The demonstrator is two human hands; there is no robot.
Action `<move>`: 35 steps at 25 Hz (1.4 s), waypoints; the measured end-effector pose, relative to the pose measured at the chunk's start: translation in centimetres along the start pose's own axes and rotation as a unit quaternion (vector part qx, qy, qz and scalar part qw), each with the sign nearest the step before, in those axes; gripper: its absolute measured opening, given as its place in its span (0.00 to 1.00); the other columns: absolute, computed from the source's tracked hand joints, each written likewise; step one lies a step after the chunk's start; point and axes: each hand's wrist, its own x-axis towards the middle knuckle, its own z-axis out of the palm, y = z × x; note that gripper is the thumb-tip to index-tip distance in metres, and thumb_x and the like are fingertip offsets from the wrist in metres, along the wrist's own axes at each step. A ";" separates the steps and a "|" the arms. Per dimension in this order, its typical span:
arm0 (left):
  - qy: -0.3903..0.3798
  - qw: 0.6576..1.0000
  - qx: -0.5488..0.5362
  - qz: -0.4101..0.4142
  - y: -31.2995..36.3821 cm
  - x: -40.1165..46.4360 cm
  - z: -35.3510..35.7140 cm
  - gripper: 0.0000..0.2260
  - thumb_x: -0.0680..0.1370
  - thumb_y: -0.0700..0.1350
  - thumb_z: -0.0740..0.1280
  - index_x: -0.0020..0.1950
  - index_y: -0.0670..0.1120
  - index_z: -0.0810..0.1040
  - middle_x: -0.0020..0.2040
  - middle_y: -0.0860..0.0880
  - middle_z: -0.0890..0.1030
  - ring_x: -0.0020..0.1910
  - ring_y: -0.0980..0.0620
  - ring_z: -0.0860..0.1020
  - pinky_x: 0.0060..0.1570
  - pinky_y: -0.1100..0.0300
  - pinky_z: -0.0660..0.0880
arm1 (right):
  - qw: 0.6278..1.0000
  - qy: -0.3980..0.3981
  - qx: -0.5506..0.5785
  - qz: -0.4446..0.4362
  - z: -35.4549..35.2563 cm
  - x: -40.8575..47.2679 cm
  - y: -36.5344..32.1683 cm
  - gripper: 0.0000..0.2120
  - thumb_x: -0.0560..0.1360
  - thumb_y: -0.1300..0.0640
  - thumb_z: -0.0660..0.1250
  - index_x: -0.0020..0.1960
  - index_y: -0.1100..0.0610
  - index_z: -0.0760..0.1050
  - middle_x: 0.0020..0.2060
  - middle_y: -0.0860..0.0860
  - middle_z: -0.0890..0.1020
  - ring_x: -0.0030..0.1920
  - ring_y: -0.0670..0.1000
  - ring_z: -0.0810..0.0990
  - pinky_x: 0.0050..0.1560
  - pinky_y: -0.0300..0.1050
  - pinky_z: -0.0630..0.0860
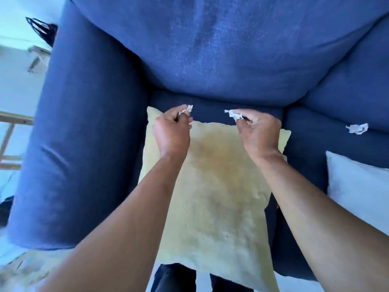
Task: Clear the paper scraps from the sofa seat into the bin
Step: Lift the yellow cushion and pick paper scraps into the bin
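My left hand (171, 131) pinches a small white paper scrap (186, 109) over the far edge of a yellow cushion (210, 197). My right hand (260, 131) is closed on another crumpled white paper scrap (234, 114) at the same height. Both hands hover above the blue sofa seat (212, 112), just in front of the back cushion. A third crumpled scrap (357, 128) lies on the seat at the right, apart from both hands. No bin is in view.
The sofa's wide left armrest (80, 154) runs along the left. A white pillow (357, 186) rests on the seat at the right. A wooden frame (10, 140) and a dark bag (45, 28) stand beyond the armrest. A pale rug (27, 268) covers the floor at lower left.
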 end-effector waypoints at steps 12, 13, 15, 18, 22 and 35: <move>0.109 0.992 -0.028 -0.062 -4.3 -14.9 -14.1 0.08 0.78 0.43 0.68 0.49 0.53 0.87 0.41 0.56 0.86 0.43 0.59 0.85 0.47 0.50 0.83 | 0.988 -0.117 0.023 -0.100 -0.9 -13.6 -9.3 0.14 0.74 0.66 0.65 0.52 0.56 0.86 0.50 0.45 0.87 0.49 0.39 0.83 0.53 0.31 0.77; 0.121 0.990 -0.025 -0.072 -5.5 -16.3 -15.6 0.09 0.78 0.43 0.67 0.49 0.53 0.87 0.41 0.56 0.86 0.43 0.59 0.85 0.46 0.51 0.83 | 0.985 -0.130 0.022 -0.108 -0.6 -15.1 -9.6 0.14 0.74 0.67 0.65 0.52 0.56 0.86 0.50 0.44 0.87 0.49 0.37 0.83 0.53 0.29 0.76; 0.146 0.985 -0.016 -0.088 -8.3 -18.8 -18.8 0.10 0.78 0.43 0.66 0.49 0.53 0.87 0.42 0.57 0.86 0.42 0.61 0.84 0.45 0.53 0.83 | 0.980 -0.162 0.016 -0.115 0.6 -18.4 -10.2 0.14 0.74 0.68 0.65 0.53 0.57 0.85 0.48 0.42 0.85 0.47 0.29 0.80 0.52 0.24 0.73; 0.197 0.974 0.010 -0.112 -13.5 -22.8 -24.0 0.10 0.77 0.45 0.67 0.51 0.54 0.87 0.40 0.59 0.85 0.42 0.65 0.82 0.49 0.61 0.81 | 0.965 -0.228 0.010 -0.129 3.6 -24.5 -10.6 0.14 0.75 0.69 0.65 0.52 0.58 0.85 0.46 0.38 0.82 0.44 0.25 0.78 0.50 0.21 0.70; 0.271 0.946 0.010 -0.176 -20.3 -29.8 -30.5 0.09 0.76 0.47 0.68 0.51 0.54 0.86 0.39 0.57 0.86 0.40 0.63 0.82 0.49 0.58 0.81 | 0.940 -0.305 -0.026 -0.149 8.3 -33.5 -10.7 0.13 0.75 0.67 0.65 0.52 0.56 0.86 0.49 0.42 0.86 0.49 0.33 0.81 0.53 0.26 0.74; 0.359 0.888 0.007 -0.287 -36.7 -31.6 -35.3 0.09 0.77 0.44 0.67 0.50 0.52 0.87 0.37 0.58 0.83 0.38 0.59 0.80 0.39 0.75 0.70 | 0.795 -0.485 -0.255 -0.261 28.3 -44.5 -6.5 0.14 0.75 0.62 0.62 0.57 0.60 0.82 0.52 0.59 0.86 0.54 0.61 0.83 0.57 0.53 0.79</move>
